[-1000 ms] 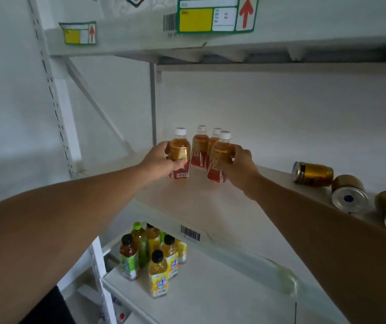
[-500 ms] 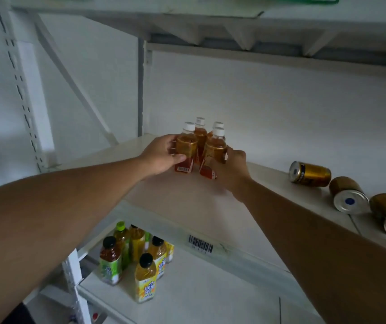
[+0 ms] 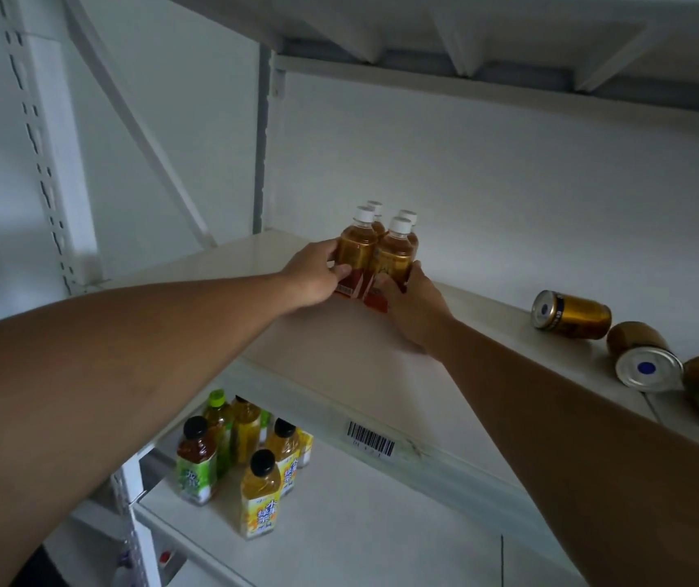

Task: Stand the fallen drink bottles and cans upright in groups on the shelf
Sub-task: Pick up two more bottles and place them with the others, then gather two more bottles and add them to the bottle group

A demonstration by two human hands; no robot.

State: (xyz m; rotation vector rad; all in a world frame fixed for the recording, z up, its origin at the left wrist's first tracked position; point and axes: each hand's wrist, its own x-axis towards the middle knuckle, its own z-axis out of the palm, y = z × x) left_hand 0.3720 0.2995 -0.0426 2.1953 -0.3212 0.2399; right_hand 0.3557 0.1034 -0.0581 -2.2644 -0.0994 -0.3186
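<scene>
Partly hidden: two rear bottles of the four white-capped amber tea bottles [image 3: 375,247], upright and touching on the white metal shelf [image 3: 339,345]. Left hand [image 3: 311,277] curls round the left front bottle; right hand [image 3: 413,307] grips the right front one. Three gold cans [image 3: 572,313] lie sideways, the rightmost cut off. White wall behind.

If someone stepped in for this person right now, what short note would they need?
Left hand and right hand each grip a front bottle of the four white-capped amber tea bottles, upright and packed together on the white upper shelf.
Done: that group stands.
Left: three gold cans lie on their sides along the shelf's right end; stand them together.
</scene>
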